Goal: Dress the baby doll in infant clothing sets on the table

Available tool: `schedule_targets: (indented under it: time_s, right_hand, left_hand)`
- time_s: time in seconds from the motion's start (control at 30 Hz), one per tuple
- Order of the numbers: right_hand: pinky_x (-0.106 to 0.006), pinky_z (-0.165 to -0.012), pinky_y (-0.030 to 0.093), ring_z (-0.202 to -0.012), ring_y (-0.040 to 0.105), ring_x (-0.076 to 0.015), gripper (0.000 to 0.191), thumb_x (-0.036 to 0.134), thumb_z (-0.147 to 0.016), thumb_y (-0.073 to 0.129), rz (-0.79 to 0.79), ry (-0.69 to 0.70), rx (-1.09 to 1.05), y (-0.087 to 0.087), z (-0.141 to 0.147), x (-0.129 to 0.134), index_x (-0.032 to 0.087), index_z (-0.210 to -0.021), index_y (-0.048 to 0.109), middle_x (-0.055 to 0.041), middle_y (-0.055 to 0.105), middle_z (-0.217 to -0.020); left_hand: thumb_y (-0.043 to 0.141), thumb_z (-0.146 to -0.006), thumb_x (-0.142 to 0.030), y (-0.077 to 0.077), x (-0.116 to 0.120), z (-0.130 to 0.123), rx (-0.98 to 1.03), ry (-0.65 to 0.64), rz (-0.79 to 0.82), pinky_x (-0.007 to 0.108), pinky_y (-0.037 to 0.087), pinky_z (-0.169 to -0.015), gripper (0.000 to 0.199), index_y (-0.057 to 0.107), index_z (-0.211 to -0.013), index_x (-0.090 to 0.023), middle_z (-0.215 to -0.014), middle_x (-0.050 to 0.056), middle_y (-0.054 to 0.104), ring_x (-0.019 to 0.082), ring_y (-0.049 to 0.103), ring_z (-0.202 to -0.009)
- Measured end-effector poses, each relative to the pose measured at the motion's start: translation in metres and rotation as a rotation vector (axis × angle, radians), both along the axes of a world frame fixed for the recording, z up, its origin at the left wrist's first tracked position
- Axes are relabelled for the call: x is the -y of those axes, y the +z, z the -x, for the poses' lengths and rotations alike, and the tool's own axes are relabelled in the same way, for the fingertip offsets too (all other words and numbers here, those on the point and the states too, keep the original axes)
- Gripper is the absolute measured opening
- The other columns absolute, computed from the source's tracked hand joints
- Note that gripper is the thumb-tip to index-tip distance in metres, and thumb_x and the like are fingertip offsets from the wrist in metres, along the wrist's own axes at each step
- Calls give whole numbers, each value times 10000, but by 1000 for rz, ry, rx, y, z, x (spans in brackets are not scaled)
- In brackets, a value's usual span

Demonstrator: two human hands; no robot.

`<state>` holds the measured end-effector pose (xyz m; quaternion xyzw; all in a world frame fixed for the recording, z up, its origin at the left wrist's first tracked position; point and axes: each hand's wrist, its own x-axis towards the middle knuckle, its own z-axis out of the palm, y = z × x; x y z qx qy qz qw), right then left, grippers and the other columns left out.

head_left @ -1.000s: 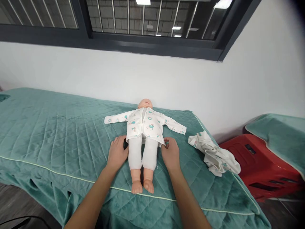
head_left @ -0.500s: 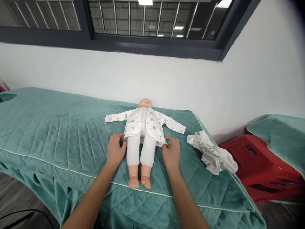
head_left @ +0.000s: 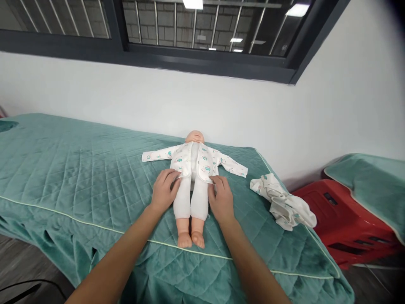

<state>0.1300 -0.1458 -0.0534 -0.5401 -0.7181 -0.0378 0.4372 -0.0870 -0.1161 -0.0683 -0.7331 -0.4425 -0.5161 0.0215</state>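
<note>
Evidently the dressing is part done: the printed jacket (head_left: pixel 205 162) sits around the doll's shoulders, its sleeves stretched out left and right, though no doll hands show at the cuffs and I cannot tell how far the arms reach inside. What remains undone is the front, whose two panels lie apart over the pale torso (head_left: pixel 194 156). The left hand (head_left: pixel 163 193) and right hand (head_left: pixel 222 199) each seem to have a narrow grip, thumb and fingers pinching the jacket's lower edge on either side. The doll (head_left: pixel 182 202) lies face up across the green quilted bed (head_left: pixel 95 177), head at the far edge by the wall (head_left: pixel 221 109), bare feet (head_left: pixel 184 240) close together at the near edge. Its legs are white and soft-looking down to the pinkish shins; the jacket is white with small green figures. To the right, a matching garment (head_left: pixel 284 207) lies crumpled, apart from the doll.
</note>
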Motion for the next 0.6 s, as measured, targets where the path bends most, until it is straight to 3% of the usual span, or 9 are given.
schedule_targets:
  time_s: [0.2, 0.3, 0.43, 0.6]
  right_hand:
    - [-401, -913, 461, -1014, 566, -245, 208, 197, -936, 490, -73, 97, -75, 2, 6, -16, 191, -1083, 638, -99, 596, -1046]
    - [-355, -828, 449, -897, 558, -208, 147, 260, -957, 503, -38, 122, -161, 3, 6, -18, 205, -941, 638, -50, 587, -929]
    - [-285, -646, 382, -657, 463, -141, 225, 383, -956, 522, 94, 29, -507, -1, 0, -21, 206, -827, 571, 40, 488, -706]
    - [-266, -604, 331, -633, 398, -123, 292, 450, -916, 575, 187, 68, -662, -8, -5, -27, 200, -769, 537, 65, 424, -664]
  left_hand:
    - [559, -934, -208, 2, -14, -5, -71, -69, -193, 349, 481, -776, 102, 652, -975, -201, -917, 72, 632, 197, 565, -845]
    - [558, -927, -179, 1, -11, -5, -65, -87, -230, 335, 463, -752, 88, 635, -965, -198, -889, 66, 629, 192, 550, -817]
    - [510, -955, -216, 2, -9, -4, 132, -40, -97, 304, 438, -715, 96, 583, -897, -191, -815, 36, 577, 168, 525, -757]
    - [475, -979, -332, 1, -11, -1, 342, 3, 143, 283, 425, -687, 201, 567, -858, -201, -757, 2, 565, 151, 526, -696]
